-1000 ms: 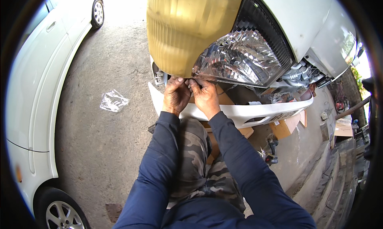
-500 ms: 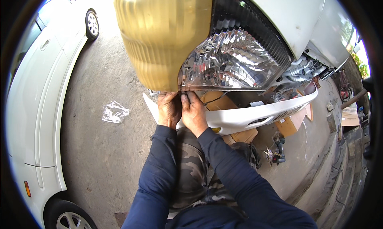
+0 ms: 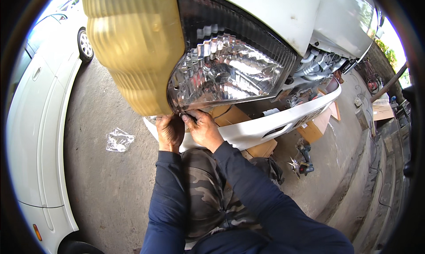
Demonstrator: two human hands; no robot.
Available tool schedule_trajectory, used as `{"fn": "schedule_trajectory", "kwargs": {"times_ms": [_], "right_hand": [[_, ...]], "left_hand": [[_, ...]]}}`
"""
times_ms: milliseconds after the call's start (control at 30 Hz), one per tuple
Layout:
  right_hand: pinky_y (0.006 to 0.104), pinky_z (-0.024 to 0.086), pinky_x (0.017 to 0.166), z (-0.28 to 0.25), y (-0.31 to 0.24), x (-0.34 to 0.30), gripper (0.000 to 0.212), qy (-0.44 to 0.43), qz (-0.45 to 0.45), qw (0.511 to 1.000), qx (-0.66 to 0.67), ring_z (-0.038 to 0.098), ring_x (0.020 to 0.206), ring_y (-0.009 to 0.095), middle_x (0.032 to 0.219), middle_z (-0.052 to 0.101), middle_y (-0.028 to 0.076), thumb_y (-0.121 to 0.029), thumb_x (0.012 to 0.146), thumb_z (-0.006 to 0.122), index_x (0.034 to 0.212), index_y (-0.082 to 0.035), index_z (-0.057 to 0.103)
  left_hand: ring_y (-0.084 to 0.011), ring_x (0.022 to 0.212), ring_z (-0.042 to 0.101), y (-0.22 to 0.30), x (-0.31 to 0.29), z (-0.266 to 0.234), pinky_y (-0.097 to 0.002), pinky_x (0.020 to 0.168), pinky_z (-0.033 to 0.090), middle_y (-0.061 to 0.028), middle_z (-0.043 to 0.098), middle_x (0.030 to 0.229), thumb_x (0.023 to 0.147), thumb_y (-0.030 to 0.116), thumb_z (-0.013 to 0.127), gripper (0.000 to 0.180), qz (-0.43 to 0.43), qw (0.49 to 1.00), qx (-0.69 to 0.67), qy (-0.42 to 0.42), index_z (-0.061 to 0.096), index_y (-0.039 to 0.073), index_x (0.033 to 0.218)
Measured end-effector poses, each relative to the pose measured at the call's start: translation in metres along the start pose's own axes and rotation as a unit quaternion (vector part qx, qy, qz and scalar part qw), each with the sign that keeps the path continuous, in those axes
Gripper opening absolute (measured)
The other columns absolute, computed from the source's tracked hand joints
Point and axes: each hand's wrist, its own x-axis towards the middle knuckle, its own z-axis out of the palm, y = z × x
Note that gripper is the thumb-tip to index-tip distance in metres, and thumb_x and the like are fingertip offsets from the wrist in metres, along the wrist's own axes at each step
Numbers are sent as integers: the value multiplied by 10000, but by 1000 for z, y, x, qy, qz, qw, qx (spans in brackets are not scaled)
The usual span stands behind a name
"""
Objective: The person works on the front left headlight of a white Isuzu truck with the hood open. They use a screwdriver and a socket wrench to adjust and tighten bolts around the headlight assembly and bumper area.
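A car headlight with a clear lens (image 3: 230,72) and an amber turn-signal lens (image 3: 137,46) is fitted on a white vehicle body (image 3: 270,8) in front of me. At the lower corner where the two lenses meet, my left hand (image 3: 170,132) reaches up with curled fingers, their tips hidden under the amber lens. Beside it my right hand (image 3: 203,129) pinches at the lower edge of the clear lens, thumb toward the left hand. Whatever either hand grips is too small or covered to make out. Below the headlight lies a detached white bumper (image 3: 248,136), just beyond my knees.
A white car (image 3: 42,121) stands along the left. On the concrete lies a clear plastic bag (image 3: 119,140). To the right are a cordless power tool (image 3: 305,159), cardboard (image 3: 312,130), and cables near a step (image 3: 354,183). Engine-bay parts (image 3: 316,63) show beside the headlight.
My view has shifted, so the headlight and both hands appear farther left and lower. The right hand's wrist has swung away from the left hand, while its fingers stay at the headlight's lower edge.
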Motion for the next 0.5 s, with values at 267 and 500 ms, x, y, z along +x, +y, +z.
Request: {"fn": "schedule_trajectory", "kwargs": {"times_ms": [267, 500], "right_hand": [[392, 508, 936, -3, 19, 2, 302, -130, 13, 985, 115, 679, 1050, 344, 1131, 707, 199, -235, 1011, 606, 1227, -32, 660], [460, 510, 918, -33, 18, 7, 300, 56, -107, 991, -63, 648, 1049, 414, 1115, 714, 180, -243, 919, 714, 1162, -67, 705]], "left_hand": [[-223, 1068, 651, 8, -2, -19, -395, 1011, 487, -72, 710, 1106, 858, 109, 667, 281, -44, 998, 51, -9, 670, 40, 1131], [-248, 1267, 566, 4, 0, -9, -551, 1138, 359, -47, 654, 1341, 840, 193, 765, 540, -16, 998, 56, -29, 605, 133, 1351]]}}
